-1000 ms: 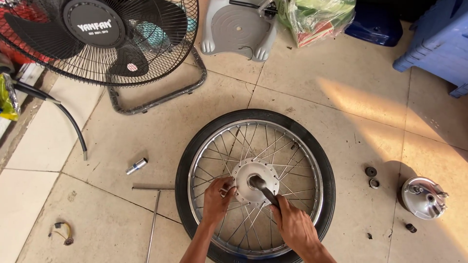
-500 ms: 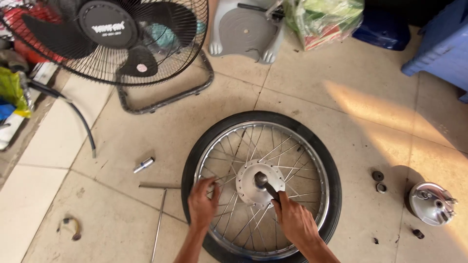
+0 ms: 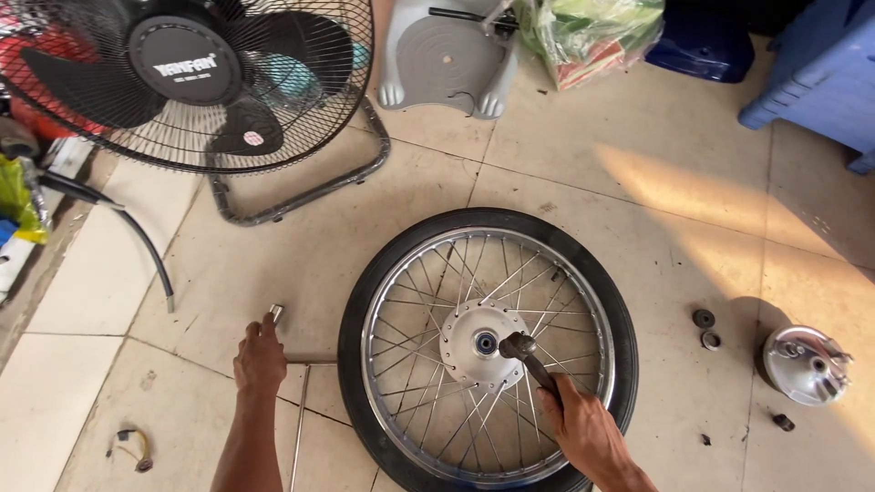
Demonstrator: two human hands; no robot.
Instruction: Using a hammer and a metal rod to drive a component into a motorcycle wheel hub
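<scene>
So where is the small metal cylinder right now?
In the head view it lies on the floor tiles left of the spoked wheel, at the fingertips of the left hand; the small metal cylinder is below the fan's stand.

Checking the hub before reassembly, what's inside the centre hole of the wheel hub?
In the hub, a bluish bearing ring shows. Beside it, the right hand holds a hammer. Anything deeper is hidden.
</scene>
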